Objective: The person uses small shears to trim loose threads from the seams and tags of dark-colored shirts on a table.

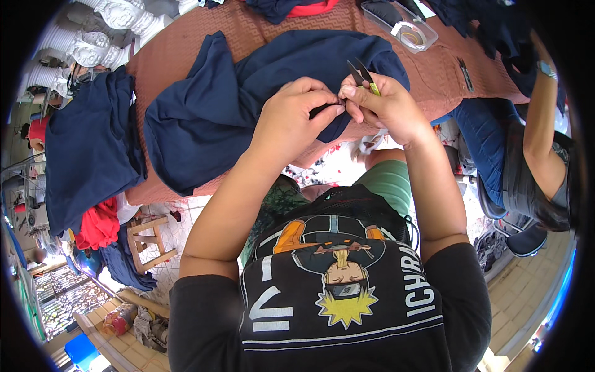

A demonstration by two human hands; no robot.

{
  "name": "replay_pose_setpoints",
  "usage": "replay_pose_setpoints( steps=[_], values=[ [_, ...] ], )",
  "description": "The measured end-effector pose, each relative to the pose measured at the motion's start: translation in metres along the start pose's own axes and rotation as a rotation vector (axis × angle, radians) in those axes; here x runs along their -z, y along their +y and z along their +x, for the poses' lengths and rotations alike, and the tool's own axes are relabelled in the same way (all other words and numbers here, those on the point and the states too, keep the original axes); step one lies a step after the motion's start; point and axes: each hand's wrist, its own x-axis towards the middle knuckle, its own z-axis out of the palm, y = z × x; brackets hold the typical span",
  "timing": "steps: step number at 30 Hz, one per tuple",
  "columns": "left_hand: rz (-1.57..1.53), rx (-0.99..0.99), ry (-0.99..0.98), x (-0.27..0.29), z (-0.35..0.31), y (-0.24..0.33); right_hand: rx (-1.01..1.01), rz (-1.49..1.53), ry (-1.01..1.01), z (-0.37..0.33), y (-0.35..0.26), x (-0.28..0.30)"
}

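Note:
A navy blue garment (204, 118) lies bunched across the cloth-covered table in front of me. My left hand (296, 110) is closed in a pinch on a dark edge of this garment, near its right end. Close beside it, my right hand (390, 106) grips a pair of thread snips (374, 88) with dark blades and yellow-green handles. The blades point up and away from me, apart from each other. Fingertips of both hands almost meet at the dark edge; what exactly lies between them is too small to tell.
Folded navy cloth (93, 142) hangs over the table's left end. At the back right are a clear plastic box (406, 28) and another pair of snips (465, 74). A co-worker (533, 142) sits at the right. A wooden stool (149, 243) stands at the lower left.

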Motion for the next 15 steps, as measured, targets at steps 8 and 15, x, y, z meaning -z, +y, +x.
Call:
replay_pose_setpoints(
  steps=[8, 15],
  values=[
    [-0.387, 0.315, -0.094, 0.009, 0.008, -0.009, 0.486, 0.153, 0.143, 0.026, -0.032, 0.012],
    [-0.425, 0.349, -0.089, 0.005, 0.002, -0.015, 0.284, -0.309, 0.31, 0.007, -0.028, 0.02]
  ],
)
